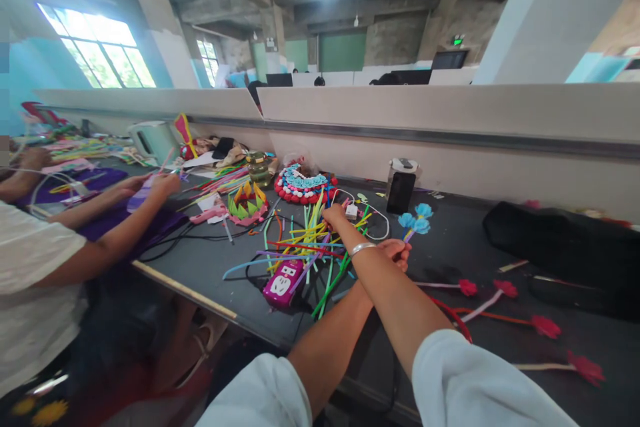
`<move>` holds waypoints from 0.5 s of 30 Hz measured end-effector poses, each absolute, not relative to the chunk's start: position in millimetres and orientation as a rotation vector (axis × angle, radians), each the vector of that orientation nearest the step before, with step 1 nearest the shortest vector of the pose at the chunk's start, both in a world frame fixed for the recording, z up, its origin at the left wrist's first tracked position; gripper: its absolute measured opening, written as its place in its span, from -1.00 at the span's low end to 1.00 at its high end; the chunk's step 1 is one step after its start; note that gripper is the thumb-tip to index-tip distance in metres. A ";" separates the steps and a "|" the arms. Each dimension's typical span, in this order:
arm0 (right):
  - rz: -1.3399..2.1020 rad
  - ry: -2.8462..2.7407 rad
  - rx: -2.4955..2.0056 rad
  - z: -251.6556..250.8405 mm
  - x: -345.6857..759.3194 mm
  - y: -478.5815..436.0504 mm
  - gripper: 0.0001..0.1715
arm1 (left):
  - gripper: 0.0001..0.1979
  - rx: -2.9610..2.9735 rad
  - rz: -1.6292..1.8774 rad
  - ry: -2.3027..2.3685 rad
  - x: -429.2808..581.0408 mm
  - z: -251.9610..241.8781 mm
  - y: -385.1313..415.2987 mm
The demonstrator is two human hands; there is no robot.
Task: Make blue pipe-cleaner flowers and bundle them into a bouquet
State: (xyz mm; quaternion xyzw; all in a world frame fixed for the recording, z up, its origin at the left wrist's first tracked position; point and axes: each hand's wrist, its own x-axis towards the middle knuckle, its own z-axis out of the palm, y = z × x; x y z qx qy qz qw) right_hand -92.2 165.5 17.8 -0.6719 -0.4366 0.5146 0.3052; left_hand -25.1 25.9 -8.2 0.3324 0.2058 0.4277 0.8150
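Note:
My arms are crossed over the dark table. My left hand (397,252), on the right side, is closed round the stems of a small bunch of blue flowers (421,219), whose blooms point up and away. Below them a purple stem shows. My right hand (334,215), with a silver bangle (363,249) at the wrist, reaches left to the far side of a loose pile of coloured craft stems (300,240). Its fingers are curled down at the pile; what they hold is hidden. A purple box with a white cartoon face (283,283) lies at the pile's near edge.
Red flowers on stems (546,327) lie at right, near a black bag (560,253). Behind are a dark phone (401,192), a white cable (387,223), a red-blue-white flower wreath (305,185) and a green-yellow-pink crown-shaped piece (249,205). At left, a co-worker's hands (163,183) hold something purple.

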 end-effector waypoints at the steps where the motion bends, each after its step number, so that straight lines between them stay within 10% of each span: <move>1: 1.363 -1.174 -1.796 14.2 -92.9 167.1 -0.61 | -0.74 0.719 0.907 0.437 -24.7 -8.2 26.0; 15: 1.134 -1.409 -1.942 4.9 -90.8 164.3 -0.64 | -0.73 0.706 0.912 0.446 -21.4 -10.5 29.9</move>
